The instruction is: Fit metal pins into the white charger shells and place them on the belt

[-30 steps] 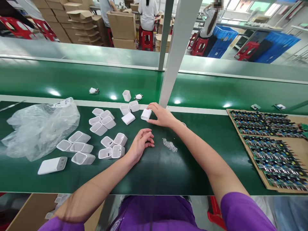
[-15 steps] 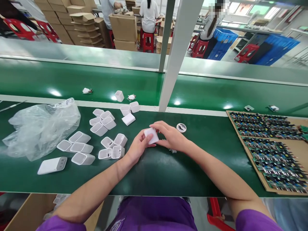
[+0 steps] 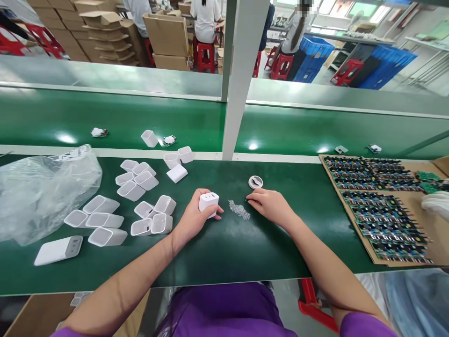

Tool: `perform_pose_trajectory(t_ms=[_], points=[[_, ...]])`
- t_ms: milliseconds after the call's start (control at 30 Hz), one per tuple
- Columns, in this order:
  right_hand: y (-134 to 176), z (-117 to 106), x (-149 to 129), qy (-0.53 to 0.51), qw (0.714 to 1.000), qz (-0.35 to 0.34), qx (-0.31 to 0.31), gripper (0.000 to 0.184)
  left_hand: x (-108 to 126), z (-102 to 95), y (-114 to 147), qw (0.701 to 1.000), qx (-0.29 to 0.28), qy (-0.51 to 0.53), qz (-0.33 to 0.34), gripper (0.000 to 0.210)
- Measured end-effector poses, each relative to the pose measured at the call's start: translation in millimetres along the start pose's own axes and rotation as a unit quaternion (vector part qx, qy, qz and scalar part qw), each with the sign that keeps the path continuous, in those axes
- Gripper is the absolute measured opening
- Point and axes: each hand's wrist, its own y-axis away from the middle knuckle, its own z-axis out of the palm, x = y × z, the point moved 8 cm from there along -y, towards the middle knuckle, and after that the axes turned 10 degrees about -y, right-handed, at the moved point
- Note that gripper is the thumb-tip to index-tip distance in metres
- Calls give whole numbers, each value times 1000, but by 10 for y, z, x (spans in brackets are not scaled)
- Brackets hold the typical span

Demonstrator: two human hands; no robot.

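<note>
At centre of surface: we are seeing a white charger shell [image 3: 209,202] sitting upright in the left hand, its port face turned up toward us, just above the green surface [image 3: 224,252].
Left hand: the left hand [image 3: 194,217] is wrapping its fingers [image 3: 214,216] closed around the lower half of the shell, the heel of the hand resting on the surface.
Right hand: the right hand [image 3: 271,206] is lying low on the surface, its fingers [image 3: 253,200] pinching together at the tips; whether something tiny is sitting between them, we cannot tell.
Between the hands: a small heap of clear little parts [image 3: 238,209] is lying just beside the shell and close to the right fingertips.
Just beyond the right hand: a small white round reel [image 3: 256,181] is lying flat.
Left of the shell: empty white housings [image 3: 151,217] are lying scattered in loose groups, open ends facing different ways, and one longer white body [image 3: 58,249] is lying near the front edge.
Far left: a crumpled clear plastic bag [image 3: 42,192] is spreading over the surface.
Far right: a cardboard sheet [image 3: 437,243] is carrying rows of dark circuit boards [image 3: 382,206].
Behind: a white post [image 3: 240,79] is rising from the rail, with a green conveyor belt [image 3: 115,119] running past it and bearing a few stray white pieces.
</note>
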Motion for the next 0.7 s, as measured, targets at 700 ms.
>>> perform_pose_trajectory(t_ms=[700], points=[[123, -348, -505, -376, 908, -108, 147, 12, 104, 32, 101, 997, -15, -55, 56, 49]])
